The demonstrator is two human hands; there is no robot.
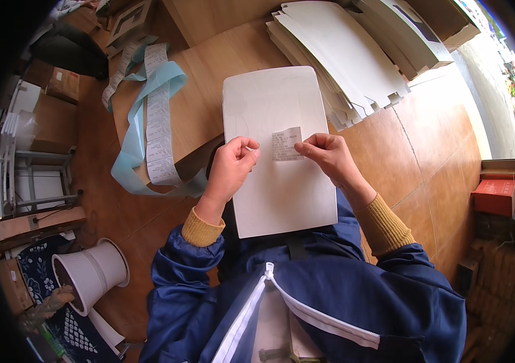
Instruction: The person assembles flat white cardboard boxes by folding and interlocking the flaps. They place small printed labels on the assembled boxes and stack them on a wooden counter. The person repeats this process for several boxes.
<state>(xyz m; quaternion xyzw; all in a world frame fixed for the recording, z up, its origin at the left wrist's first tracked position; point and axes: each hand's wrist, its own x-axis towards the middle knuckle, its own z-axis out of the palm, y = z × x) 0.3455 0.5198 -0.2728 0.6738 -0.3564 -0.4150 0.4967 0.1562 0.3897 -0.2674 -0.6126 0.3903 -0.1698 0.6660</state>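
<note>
Across my lap lies a flat white carton [281, 202] with rounded far corners. A small white sticker label [284, 145] with printed lines is over its middle. My right hand [333, 158] pinches the label's right edge between thumb and fingers. Whether the label's underside touches the carton, I cannot tell. To the left of the label, my left hand [233, 166] is closed, thumb against curled fingers, with nothing visible in it. A long strip of similar printed labels [159, 136] and a pale blue backing strip [129, 158] drape over the wooden table at the left.
Flat white cartons [348, 51] are stacked at the far right of the wooden table [221, 54]. A white bin [95, 272] is on the lower left. Beyond the tiled floor [430, 172], a red box [494, 196] sits at the right. Brown cartons [52, 124] line the left side.
</note>
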